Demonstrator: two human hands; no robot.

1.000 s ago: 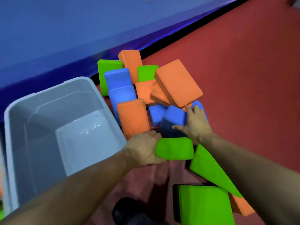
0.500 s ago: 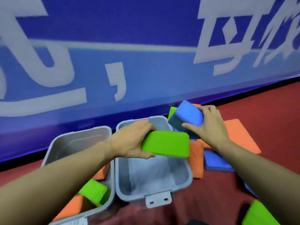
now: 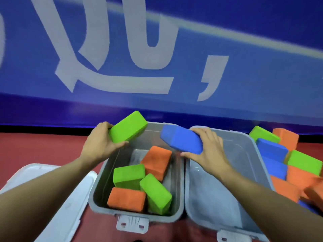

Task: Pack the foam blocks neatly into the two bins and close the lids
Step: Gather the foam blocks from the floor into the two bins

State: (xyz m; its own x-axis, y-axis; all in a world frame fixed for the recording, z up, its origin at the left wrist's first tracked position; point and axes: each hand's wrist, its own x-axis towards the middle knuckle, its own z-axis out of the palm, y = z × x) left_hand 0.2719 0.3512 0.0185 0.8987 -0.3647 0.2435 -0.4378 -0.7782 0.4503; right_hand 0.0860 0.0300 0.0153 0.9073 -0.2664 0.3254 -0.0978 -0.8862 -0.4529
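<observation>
Gripping green block (image 3: 128,127) tilted up-right, blue block (image 3: 181,142) angled down-right

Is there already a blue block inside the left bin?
No, the left bin holds only orange and green blocks; the one blue block near it is in the right hand.

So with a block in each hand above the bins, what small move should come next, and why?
Probably lower the green block in the left hand into the left bin. It hangs over that bin's far left corner, where bare floor shows behind the four blocks already inside. The right hand holds the blue block over the wall between the bins, beside the empty right bin.
</observation>
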